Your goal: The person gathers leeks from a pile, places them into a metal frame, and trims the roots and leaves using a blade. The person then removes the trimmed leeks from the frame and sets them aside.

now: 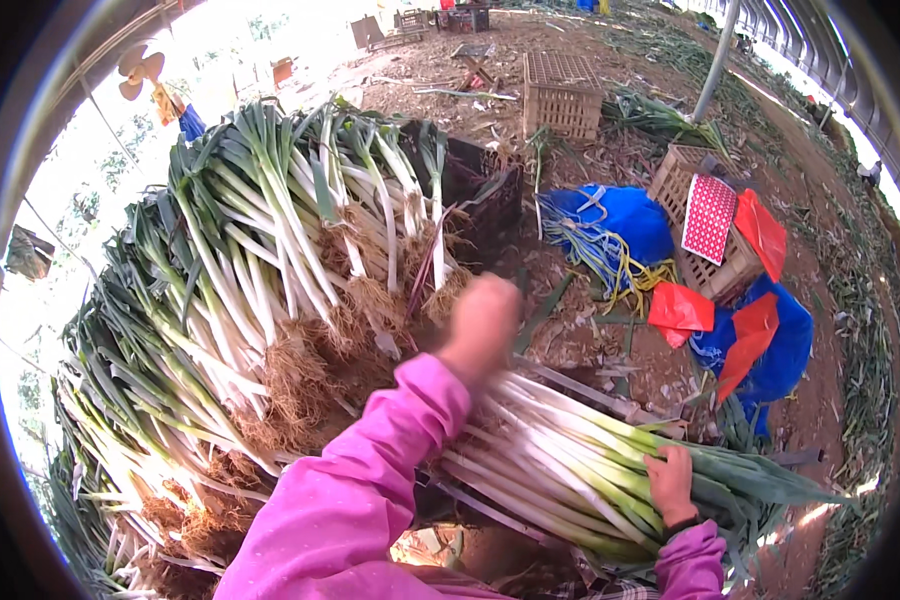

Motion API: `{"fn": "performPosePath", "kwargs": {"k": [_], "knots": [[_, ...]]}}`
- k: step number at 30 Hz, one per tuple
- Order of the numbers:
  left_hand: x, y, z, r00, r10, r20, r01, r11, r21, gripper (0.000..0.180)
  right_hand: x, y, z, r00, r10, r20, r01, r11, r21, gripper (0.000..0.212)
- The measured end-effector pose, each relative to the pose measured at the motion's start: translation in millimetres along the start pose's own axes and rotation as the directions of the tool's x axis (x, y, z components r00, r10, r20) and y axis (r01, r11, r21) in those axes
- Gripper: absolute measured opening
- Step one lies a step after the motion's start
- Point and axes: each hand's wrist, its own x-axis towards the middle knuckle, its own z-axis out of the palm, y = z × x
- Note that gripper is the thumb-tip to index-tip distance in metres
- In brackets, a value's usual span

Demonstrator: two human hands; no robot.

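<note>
A bundle of leeks [570,440] lies across a low metal stand in front of me, white stems to the left and green leaves to the right. My right hand [672,485] is closed over the green part of the bundle, fingers curled on the stalks. My left hand [482,325] is above the white ends, smeared by motion; its fingers do not show clearly. To the left rises a large heap of leeks [260,250], its hairy brown roots turned toward me. The left sleeve covers part of the bundle and heap.
A dark crate [480,190] stands behind the heap. At the right are blue bags [625,220], a tan crate [710,260] and red plastic pieces [680,310]. Farther back stand another tan crate [562,95] and a metal pole [718,60]. Loose leaves litter the soil.
</note>
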Motion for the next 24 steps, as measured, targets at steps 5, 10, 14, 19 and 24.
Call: {"fn": "performPosePath", "kwargs": {"k": [5, 10, 14, 19, 24], "knots": [[33.7, -151.5, 40.4, 0.757, -0.645, 0.109, 0.653, 0.735, -0.185, 0.023, 18.4, -24.0, 19.9, 0.998, -0.031, -0.063, 0.034, 0.998, 0.05, 0.015], [70.0, -138.0, 5.4, 0.578, -0.555, 0.598, 0.638, -0.15, -0.755, 0.025, 21.9, -22.6, 23.1, 0.997, -0.038, -0.066, 0.043, 0.997, 0.071, 0.011], [47.1, -33.6, -132.2, 0.817, -0.283, 0.502, 0.492, -0.11, -0.864, 0.019, 9.9, -14.5, 11.1, 0.995, 0.0, -0.099, 0.003, 1.0, 0.026, 0.01], [-64.1, 16.9, -268.7, 0.865, 0.18, 0.468, 0.436, 0.192, -0.879, 0.043, 13.2, -17.8, 16.6, 0.991, -0.03, -0.131, 0.037, 0.998, 0.055, 0.008], [-117.3, 16.6, -242.9, 0.815, 0.512, 0.27, 0.065, 0.382, -0.922, 0.051, -8.2, -25.8, 1.5, 0.991, 0.102, 0.088, -0.104, 0.994, 0.022, 0.04]]}}
